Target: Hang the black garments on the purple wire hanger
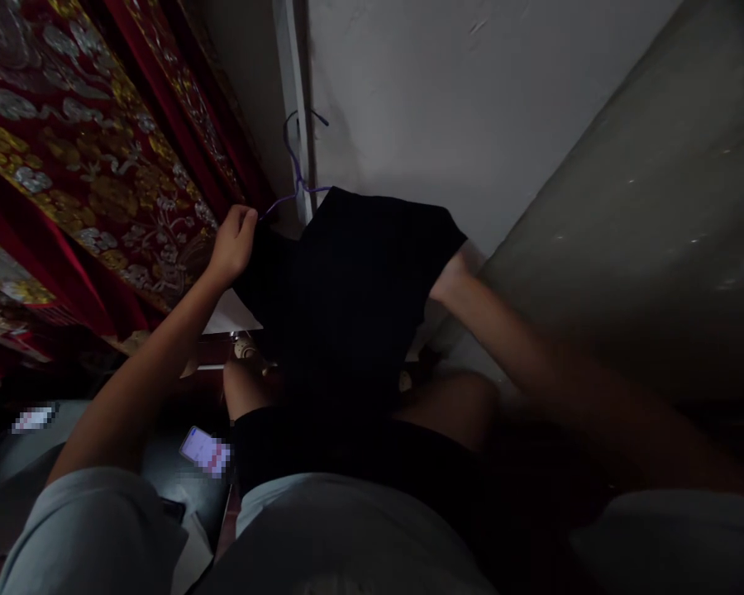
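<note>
A black garment (353, 289) hangs on a purple wire hanger (298, 178) in front of a white wall. My left hand (232, 241) is closed on the garment's left shoulder, right by the hanger's arm. My right hand (455, 277) is at the garment's right sleeve edge; its fingers are hidden behind the dark cloth. The hanger's hook curls up beside a white vertical strip (294, 99).
A red and gold patterned cloth (87, 149) covers the left side. A grey surface (645, 231) slopes along the right. A lit phone (204, 450) lies lower left on a dark seat. My knees and dark shorts (360, 463) fill the bottom.
</note>
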`<state>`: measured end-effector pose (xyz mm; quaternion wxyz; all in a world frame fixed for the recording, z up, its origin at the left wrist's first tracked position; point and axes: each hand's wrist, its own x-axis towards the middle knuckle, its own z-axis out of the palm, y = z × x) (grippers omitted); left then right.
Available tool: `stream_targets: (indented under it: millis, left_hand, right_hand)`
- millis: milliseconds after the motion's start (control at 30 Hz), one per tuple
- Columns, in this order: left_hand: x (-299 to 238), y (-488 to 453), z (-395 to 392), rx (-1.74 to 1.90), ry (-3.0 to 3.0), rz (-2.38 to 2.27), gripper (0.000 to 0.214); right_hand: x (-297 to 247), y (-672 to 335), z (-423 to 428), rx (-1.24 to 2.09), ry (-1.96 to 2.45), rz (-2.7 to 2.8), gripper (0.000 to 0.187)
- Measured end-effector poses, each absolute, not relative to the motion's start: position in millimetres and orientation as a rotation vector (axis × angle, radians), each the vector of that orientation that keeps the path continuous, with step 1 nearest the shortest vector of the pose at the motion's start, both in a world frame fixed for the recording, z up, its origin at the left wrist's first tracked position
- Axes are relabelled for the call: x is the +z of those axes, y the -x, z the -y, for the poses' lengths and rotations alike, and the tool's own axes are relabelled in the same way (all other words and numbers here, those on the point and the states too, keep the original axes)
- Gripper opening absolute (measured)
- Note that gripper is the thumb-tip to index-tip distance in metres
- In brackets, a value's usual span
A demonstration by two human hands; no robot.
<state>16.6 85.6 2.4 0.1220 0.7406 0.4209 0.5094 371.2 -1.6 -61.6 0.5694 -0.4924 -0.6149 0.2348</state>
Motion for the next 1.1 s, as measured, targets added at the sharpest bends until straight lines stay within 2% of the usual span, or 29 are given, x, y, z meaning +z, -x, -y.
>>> stream_targets:
  millis: [100,300,400,500,600,733,833,900,933,967,1033,1100]
  left_hand:
    - [1.5,-15.7,-87.1,1.445,-2.154,-1.340,0.022]
    - [9.7,-29.5,-75.9,1.395,-2.157,-1.378,0.016]
    - [16.6,-32.3,-74.8,1.427,-2.075,-1.331,0.006]
    - [25.3,-34.6,-73.1,1.453,-1.849,-1.270,0.003]
    - [31.5,-36.4,-61.6,1.503,-1.680,-1.135,0.003]
    - [33.2,-35.3,-30.8,1.493,-1.869,-0.962,0.019]
    - [32.1,-36.8,-4.6,1.390,-2.148,-0.930,0.032]
    - [31.6,-40.1,11.2,1.229,-2.280,-0.848,0.036]
    - [31.7,-42.2,18.0,1.127,-2.318,-0.786,0.037]
    - [31.9,-44.7,23.9,1.024,-2.337,-0.722,0.036]
    - [32.7,-50.8,32.9,0.847,-2.339,-0.625,0.035]
    - [33.3,-59.3,38.9,0.739,-2.317,-0.551,0.037]
  right_hand:
    - [-48.7,-396.1,5.5,0.558,1.139,1.468,0.082]
    - [1.0,-406.1,27.9,0.304,1.167,1.638,0.091]
    - [27.5,-388.0,35.4,0.218,1.136,1.628,0.098]
    - [38.0,-356.7,45.6,0.258,1.097,1.621,0.103]
    - [32.3,-316.6,65.8,0.558,0.872,1.733,0.091]
    - [18.5,-277.9,89.1,1.031,0.440,2.240,0.056]
    - [2.1,-276.9,79.3,0.915,0.706,2.522,0.031]
    - [-15.6,-286.8,60.8,0.697,0.894,2.471,0.027]
    - [-26.3,-292.9,50.7,0.619,0.918,2.433,0.034]
    - [-37.8,-298.6,41.4,0.563,0.928,2.397,0.051]
    - [-61.0,-305.6,28.0,0.446,0.987,2.342,0.097]
    - [-81.1,-303.6,23.0,0.275,1.059,2.324,0.128]
